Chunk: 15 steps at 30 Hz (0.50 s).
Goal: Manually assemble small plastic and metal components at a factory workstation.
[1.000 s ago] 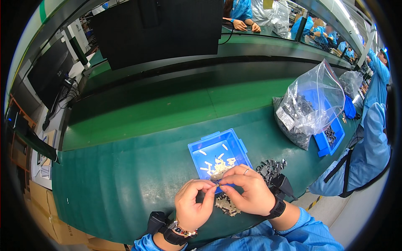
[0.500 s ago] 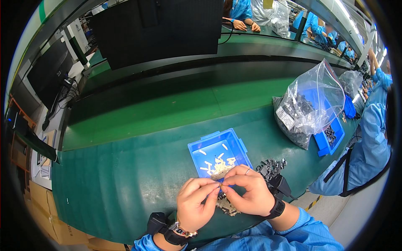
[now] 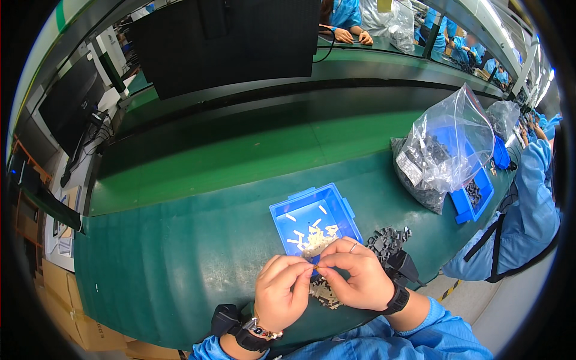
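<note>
My left hand (image 3: 282, 292) and my right hand (image 3: 357, 279) meet over the near edge of a blue tray (image 3: 305, 210). Thumb and forefinger of each are pinched on a tiny brownish piece (image 3: 315, 266), too small to name. Inside the tray lie several cream-coloured strips (image 3: 316, 239), with small beige bits toward its near side. Below my fingertips, a heap of small beige and dark parts (image 3: 324, 293) rests on the green table, partly hidden by my hands. Right of the tray is a pile of small dark grey clips or brackets (image 3: 387, 242).
A black block-shaped device (image 3: 403, 267) stands beside my right wrist. Farther right, a clear plastic bag of dark parts (image 3: 427, 165) leans against another blue tray (image 3: 462, 209). A co-worker in a blue sleeve (image 3: 531, 186) sits at the right. A large black panel (image 3: 222, 51) hangs at the back.
My hands stay almost in place, with the fingertips still together on the tiny piece. At the far right, the co-worker's raised arm has come down.
</note>
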Motion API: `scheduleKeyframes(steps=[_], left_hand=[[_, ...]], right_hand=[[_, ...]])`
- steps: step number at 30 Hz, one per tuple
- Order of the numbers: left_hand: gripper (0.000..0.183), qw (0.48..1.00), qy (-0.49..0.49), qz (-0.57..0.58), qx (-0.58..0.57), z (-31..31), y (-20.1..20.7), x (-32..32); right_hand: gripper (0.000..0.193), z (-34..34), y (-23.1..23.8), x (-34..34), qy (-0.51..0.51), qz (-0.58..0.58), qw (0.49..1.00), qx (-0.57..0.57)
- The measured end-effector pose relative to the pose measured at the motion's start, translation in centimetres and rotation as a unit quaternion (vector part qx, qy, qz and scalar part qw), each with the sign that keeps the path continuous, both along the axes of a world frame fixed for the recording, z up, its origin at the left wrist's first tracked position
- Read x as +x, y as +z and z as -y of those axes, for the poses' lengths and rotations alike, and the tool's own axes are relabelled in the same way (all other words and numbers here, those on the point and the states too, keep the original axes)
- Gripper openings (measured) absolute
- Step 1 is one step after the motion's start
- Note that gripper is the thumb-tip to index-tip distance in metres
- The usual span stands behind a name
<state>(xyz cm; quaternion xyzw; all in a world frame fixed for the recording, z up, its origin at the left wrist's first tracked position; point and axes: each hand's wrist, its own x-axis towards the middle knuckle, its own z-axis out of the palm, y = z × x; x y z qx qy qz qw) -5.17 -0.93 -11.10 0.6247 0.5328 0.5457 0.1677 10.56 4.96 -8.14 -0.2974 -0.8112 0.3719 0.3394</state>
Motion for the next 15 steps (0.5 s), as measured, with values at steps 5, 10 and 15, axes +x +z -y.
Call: scheduleKeyframes(steps=[5, 10, 15], left_hand=[[0.004, 1.000, 0.014, -0.021, 0.009, -0.12, -0.06, 0.00], [0.006, 0.999, 0.034, -0.037, 0.002, -0.34, 0.08, -0.09], [0.005, 0.999, -0.010, -0.048, 0.015, -0.15, 0.38, 0.20]], right_hand=[[0.012, 0.19, 0.15, 0.06, -0.008, 0.019, 1.000, 0.016], [0.011, 0.26, 0.19, 0.57, -0.023, 0.033, 0.999, 0.026], [0.013, 0.51, 0.01, 0.57, -0.029, 0.039, 0.997, 0.054]])
